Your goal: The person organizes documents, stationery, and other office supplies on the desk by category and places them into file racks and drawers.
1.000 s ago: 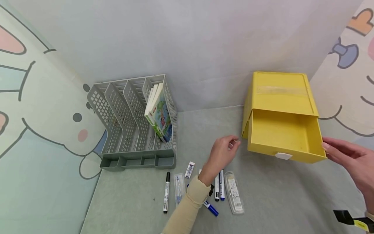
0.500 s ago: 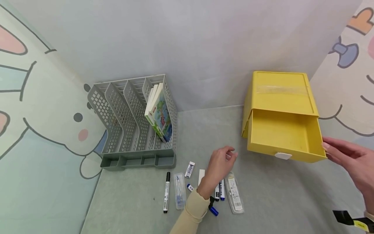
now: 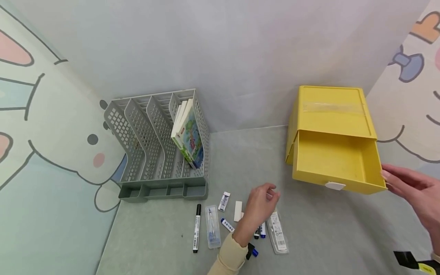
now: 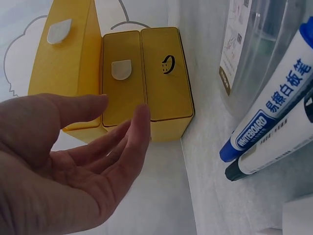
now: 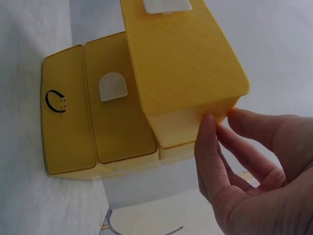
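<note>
While the left grip (image 3: 260, 202) is left unloaded, thumb and fingers parted and loosely bent, the right grip (image 3: 412, 185) is laid on the drawer (image 3: 309, 176), its fingers nearly straight and set against the outer side wall rather than wrapped round it.

Item: drawer, yellow, one. Location: directly left of the right grip, in contact; to the right of the left grip and farther forward, apart. Partly drawn from the yellow cabinet (image 3: 331, 110).

Handling, as judged: best steadied by light, even contact near the front corner, so that it is not skewed in the cabinet; hard sideways pressure is to be avoided. The rim is best passed from above by the left grip.

Orientation: front, fitted with a white tab (image 3: 335, 186), turned to the near side; opening faced upward. Sliding axis run front to back. The exposed opening is wider across than deep; the rear is hidden, so the overall long axis cannot be told.

Adjacent: clear packet (image 3: 279, 233), laid nearer than the left grip and slightly right.
</note>
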The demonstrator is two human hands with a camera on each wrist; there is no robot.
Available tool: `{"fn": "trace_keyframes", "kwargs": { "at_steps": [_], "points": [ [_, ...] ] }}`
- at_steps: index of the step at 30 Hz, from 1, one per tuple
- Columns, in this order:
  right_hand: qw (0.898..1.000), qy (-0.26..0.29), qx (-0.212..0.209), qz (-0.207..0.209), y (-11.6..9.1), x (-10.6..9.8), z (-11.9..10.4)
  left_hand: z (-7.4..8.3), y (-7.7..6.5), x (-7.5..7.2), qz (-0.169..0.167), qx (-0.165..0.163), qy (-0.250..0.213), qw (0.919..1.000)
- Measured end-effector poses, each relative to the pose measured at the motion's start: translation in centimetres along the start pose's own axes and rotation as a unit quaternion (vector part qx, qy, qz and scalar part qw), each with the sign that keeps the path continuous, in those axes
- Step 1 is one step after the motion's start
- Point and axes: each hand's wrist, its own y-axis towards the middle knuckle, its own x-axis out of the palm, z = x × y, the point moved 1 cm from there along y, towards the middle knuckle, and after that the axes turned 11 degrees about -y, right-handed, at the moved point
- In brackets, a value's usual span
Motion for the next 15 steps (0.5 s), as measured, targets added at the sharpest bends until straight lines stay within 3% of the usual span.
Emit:
{"fn": "trace_keyframes", "kwargs": {
  "at_steps": [7, 15],
  "points": [
    [1.0, 0.001, 0.003, -0.004, 0.2, 0.0, 0.1, -0.8, -0.6, 0.0, 0.012, -0.017, -0.002, 0.9998],
    [1.0, 0.005, 0.013, -0.005, 0.4, -0.1, -0.1, -1.8, -2.4, 0.5, 0.025, -0.056, -0.019, 0.9979]
  ]
}}
